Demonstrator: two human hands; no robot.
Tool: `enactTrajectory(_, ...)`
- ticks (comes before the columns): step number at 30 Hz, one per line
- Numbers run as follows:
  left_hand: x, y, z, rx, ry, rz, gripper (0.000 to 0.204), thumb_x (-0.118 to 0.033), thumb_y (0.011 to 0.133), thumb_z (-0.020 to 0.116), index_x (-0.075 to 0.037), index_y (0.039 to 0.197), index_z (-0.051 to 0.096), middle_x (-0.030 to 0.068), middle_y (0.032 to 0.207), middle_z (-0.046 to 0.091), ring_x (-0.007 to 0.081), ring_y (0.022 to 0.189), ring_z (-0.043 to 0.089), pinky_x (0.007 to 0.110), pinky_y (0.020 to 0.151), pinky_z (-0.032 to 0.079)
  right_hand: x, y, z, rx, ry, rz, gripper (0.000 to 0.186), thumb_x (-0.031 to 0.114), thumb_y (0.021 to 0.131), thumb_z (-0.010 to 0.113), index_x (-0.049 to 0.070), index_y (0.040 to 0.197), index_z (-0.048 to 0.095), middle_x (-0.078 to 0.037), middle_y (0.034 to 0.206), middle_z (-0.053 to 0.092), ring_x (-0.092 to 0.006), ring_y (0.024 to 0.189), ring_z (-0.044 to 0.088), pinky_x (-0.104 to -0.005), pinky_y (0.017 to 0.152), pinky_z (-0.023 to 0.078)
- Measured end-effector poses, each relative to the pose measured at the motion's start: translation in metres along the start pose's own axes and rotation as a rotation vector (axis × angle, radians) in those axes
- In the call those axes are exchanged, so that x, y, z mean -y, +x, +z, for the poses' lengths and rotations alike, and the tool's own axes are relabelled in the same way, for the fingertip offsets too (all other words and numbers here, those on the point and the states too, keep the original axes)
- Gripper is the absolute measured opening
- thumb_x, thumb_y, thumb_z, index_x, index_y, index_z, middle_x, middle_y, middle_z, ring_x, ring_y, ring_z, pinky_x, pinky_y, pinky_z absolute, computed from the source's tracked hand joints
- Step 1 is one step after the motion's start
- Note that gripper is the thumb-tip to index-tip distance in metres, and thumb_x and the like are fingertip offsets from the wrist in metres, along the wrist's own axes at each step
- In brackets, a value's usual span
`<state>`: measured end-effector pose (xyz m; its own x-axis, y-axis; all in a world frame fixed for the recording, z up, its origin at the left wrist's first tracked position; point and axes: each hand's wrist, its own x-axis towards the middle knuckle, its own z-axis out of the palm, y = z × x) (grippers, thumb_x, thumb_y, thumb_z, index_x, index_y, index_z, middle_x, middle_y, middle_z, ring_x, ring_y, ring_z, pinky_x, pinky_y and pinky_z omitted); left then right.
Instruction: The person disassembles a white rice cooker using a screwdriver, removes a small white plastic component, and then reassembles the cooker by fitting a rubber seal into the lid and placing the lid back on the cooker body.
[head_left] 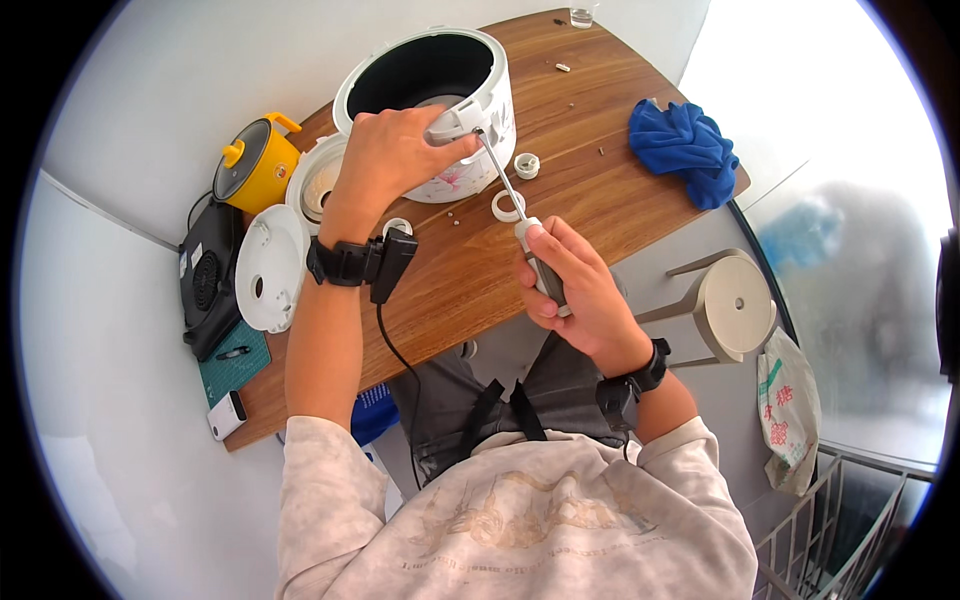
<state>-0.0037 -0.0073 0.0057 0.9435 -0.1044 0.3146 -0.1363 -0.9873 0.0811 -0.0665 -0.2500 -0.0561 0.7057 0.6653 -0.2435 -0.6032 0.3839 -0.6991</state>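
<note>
A white rice cooker body (482,176) with a dark interior stands at the back of the wooden table (560,200). My left hand (395,150) grips its front rim beside a white latch piece (455,120), fingers bent over the edge. My right hand (565,270) is closed on the screwdriver's grey handle (540,260). Its metal shaft (502,175) runs up to the latch by my left thumb, where the tip is hard to see. A white ring (508,194) and a small white round part (527,158) lie on the table beside the shaft.
Left are white lid parts (255,260), a yellow pot (265,170), a black appliance (205,290) and a teal mat (220,370). A blue cloth (680,150) and a cup (582,14) sit rightward and behind. A stool (730,305), bag (785,410) and metal rack (820,525) stand right.
</note>
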Motion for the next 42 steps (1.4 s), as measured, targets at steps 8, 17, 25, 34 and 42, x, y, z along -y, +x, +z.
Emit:
enactTrajectory(8, 0.003, 0.0, 0.003, -0.036, -0.045, 0.016, 0.056, -0.062, 0.086, 0.065, -0.015, 0.114, 0.077, 0.0092, 0.079, 0.075, 0.0283, 0.079, 0.073, 0.038, 0.075, 0.055, -0.018, 0.007, 0.003, -0.002, 0.036, -0.032, 0.022, 0.035, 0.107, 0.056, 0.014, 0.106, 0.047, -0.002, 0.081, 0.058, -0.0088, 0.057, 0.051, -0.0238, 0.047, 0.036)
enactTrajectory(17, 0.005, 0.0, 0.007, -0.057, -0.003, 0.008, 0.056, -0.065, 0.085, 0.067, -0.015, 0.108, 0.078, 0.0083, 0.069, 0.072, 0.0267, 0.07, 0.072, 0.036, 0.071, 0.054, -0.014, 0.007, -0.033, -0.509, -1.147, -0.765, 0.027, 0.01, 0.089, 0.075, 0.006, 0.112, 0.06, -0.012, 0.097, 0.071, -0.0271, 0.073, 0.068, -0.0321, 0.066, 0.053)
enactTrajectory(25, 0.003, 0.0, 0.006, -0.075, -0.02, 0.039, 0.056, -0.063, 0.087, 0.067, -0.013, 0.109, 0.077, 0.0098, 0.072, 0.073, 0.0267, 0.072, 0.072, 0.036, 0.07, 0.054, -0.001, 0.009, -0.036, -0.623, -1.44, -1.13, 0.031, 0.01, 0.082, 0.081, 0.012, 0.111, 0.07, -0.005, 0.088, 0.067, -0.0225, 0.072, 0.066, -0.0331, 0.063, 0.052)
enactTrajectory(34, 0.004, -0.001, 0.006, -0.08, 0.009, 0.034, 0.057, -0.062, 0.087, 0.067, -0.013, 0.112, 0.077, 0.0097, 0.073, 0.073, 0.027, 0.073, 0.072, 0.037, 0.071, 0.053, 0.008, 0.01, -0.04, -0.637, -1.668, -1.306, 0.038, 0.006, 0.078, 0.08, 0.016, 0.114, 0.074, 0.0, 0.091, 0.066, -0.0163, 0.076, 0.064, -0.0302, 0.061, 0.052)
enactTrajectory(42, 0.004, -0.001, 0.007, -0.084, -0.023, 0.039, 0.055, -0.06, 0.086, 0.069, -0.012, 0.111, 0.077, 0.0096, 0.071, 0.073, 0.027, 0.071, 0.072, 0.035, 0.068, 0.056, 0.02, 0.009, -0.04, -0.612, -1.735, -1.361, 0.038, 0.004, 0.077, 0.079, 0.016, 0.112, 0.074, 0.001, 0.09, 0.066, -0.0153, 0.074, 0.063, -0.0291, 0.06, 0.051)
